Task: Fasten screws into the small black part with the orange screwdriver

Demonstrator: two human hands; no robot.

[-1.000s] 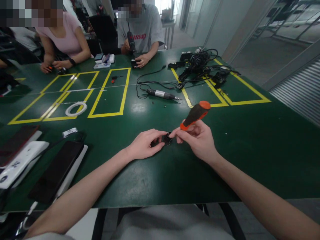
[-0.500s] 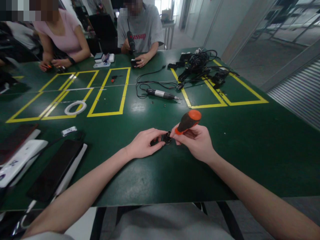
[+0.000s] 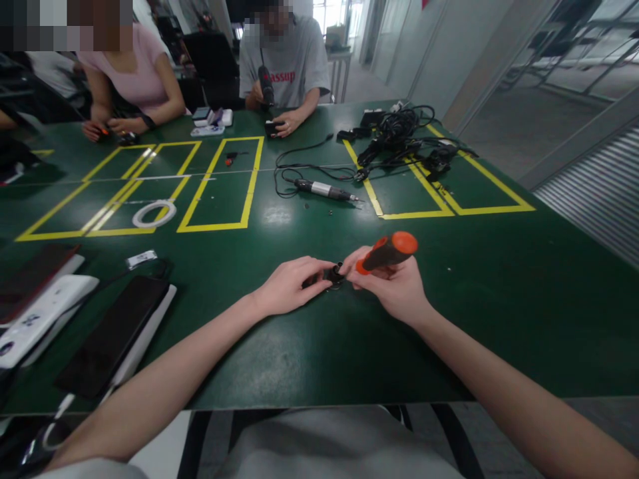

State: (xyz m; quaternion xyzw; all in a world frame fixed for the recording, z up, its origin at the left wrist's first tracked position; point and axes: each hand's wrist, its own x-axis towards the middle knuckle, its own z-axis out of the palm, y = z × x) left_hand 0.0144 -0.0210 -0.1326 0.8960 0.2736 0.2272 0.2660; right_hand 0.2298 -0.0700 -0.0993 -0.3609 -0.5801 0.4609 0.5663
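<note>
My left hand rests on the green table, thumb and fingers closed on a small dark round part. What kind of part it is I cannot make out. In my right hand is a screwdriver with an orange and dark grey handle, tilted up and to the right. Its shaft and tip are hidden behind my fingers, close beside the dark part.
Ahead lie an electric screwdriver with its cord and a heap of black cables. A white tape ring is left of centre. Phones and a power strip lie left. Two people work across the table.
The screwdriver's handle has tipped further to the right and down. My left hand still holds the dark part in the same place. The view has shifted slightly.
</note>
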